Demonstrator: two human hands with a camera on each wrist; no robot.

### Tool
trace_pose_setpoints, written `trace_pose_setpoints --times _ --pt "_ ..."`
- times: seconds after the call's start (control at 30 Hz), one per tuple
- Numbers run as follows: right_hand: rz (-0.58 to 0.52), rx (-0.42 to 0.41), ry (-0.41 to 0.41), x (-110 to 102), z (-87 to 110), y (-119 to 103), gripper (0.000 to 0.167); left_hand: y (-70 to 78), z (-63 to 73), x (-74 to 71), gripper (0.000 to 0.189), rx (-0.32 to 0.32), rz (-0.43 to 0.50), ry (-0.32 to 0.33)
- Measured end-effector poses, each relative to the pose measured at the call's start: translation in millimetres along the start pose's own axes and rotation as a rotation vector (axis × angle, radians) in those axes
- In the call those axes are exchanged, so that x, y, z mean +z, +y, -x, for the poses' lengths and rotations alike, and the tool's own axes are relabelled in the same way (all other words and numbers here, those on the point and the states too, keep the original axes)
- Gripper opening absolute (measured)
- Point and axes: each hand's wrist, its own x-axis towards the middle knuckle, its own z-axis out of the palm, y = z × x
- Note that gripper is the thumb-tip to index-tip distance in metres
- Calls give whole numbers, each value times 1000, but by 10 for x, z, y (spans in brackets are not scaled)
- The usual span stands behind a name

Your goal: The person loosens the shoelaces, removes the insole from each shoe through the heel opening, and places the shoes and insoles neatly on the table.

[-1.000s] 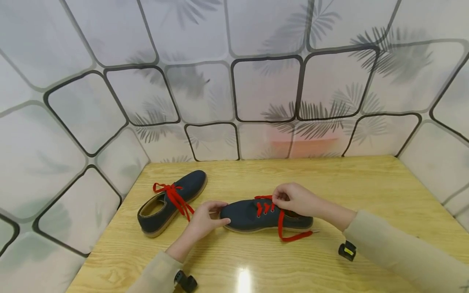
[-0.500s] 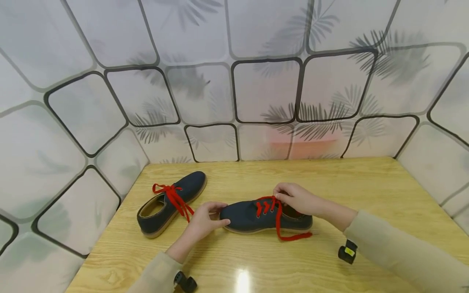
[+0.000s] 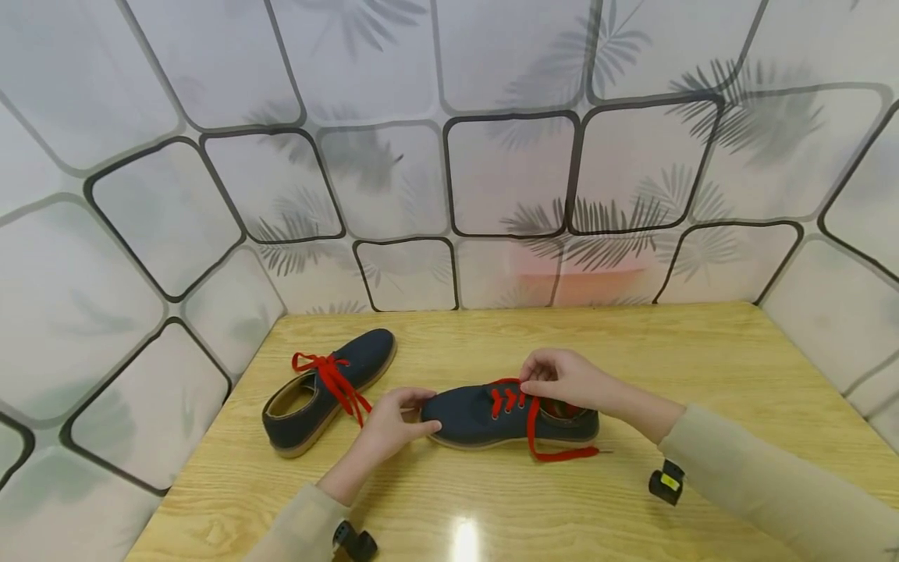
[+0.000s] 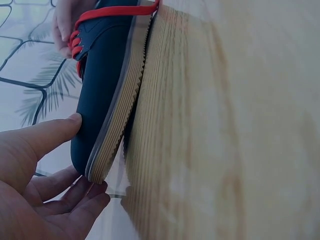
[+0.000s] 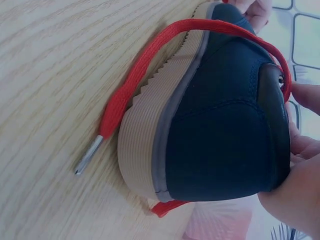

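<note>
A navy shoe (image 3: 460,415) with red laces lies sole down on the wooden table, toe to the left. My left hand (image 3: 390,424) holds its toe, thumb on the near side and fingers around the front; the left wrist view shows the thumb (image 4: 57,131) against the upper. Above the top eyelets, my right hand (image 3: 567,380) pinches at the red shoelace (image 3: 532,429); its fingertips partly hide what lies between them. One lace end hangs over the near side, its metal tip (image 5: 89,155) on the table in the right wrist view.
Another navy shoe (image 3: 364,357), its red lace tied in a bow, sits at the back left, toe pointing away. Patterned white cloth walls (image 3: 506,172) enclose the table (image 3: 702,343) at the back and both sides.
My right hand's fingertips have dipped to the top eyelets and shifted slightly left, showing more of the shoe's opening. The left hand and both shoes stay in place.
</note>
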Motion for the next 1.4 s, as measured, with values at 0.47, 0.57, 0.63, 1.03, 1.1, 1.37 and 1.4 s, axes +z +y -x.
trace_pose_setpoints --times 0.47,0.57,0.63,1.03,1.1,1.37,1.4 --pt "54 16 -128 -77 -78 -58 9 9 6 -3 47 0 7 -6" --pt "66 11 -155 -93 -84 -68 10 7 3 2 47 5 8 -3" --pt "64 13 -162 -97 -87 -72 11 6 1 7 47 5 11 -2" --pt "-136 89 -125 -94 -71 -1 19 14 13 14 46 -13 7 4" --pt "-163 95 -120 -89 -64 -3 19 13 14 16 46 -13 6 5" --pt "-168 93 -34 -32 -58 20 14 20 13 10 47 -9 2 8" --pt "-170 90 -21 -24 -57 18 16 20 13 10 46 -9 2 8"
